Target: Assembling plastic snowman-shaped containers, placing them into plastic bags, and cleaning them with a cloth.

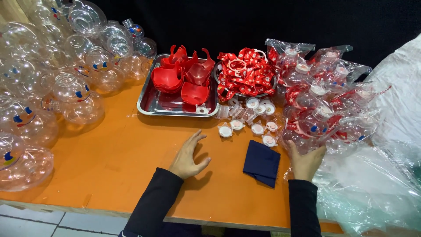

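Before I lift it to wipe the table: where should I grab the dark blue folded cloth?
Pinch the folded cloth at its near, pointed corner, coming from the right hand side. It lies flat with layered edges there, and small white caps crowd its far edge.

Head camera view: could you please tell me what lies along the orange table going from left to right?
Clear plastic globes → metal tray of red cups → bowl of red straps → bagged finished globes. Nearer: left hand → navy cloth → right hand.

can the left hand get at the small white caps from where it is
Probably yes: the left hand rests open on the orange table, and only bare tabletop lies between it and the white caps.
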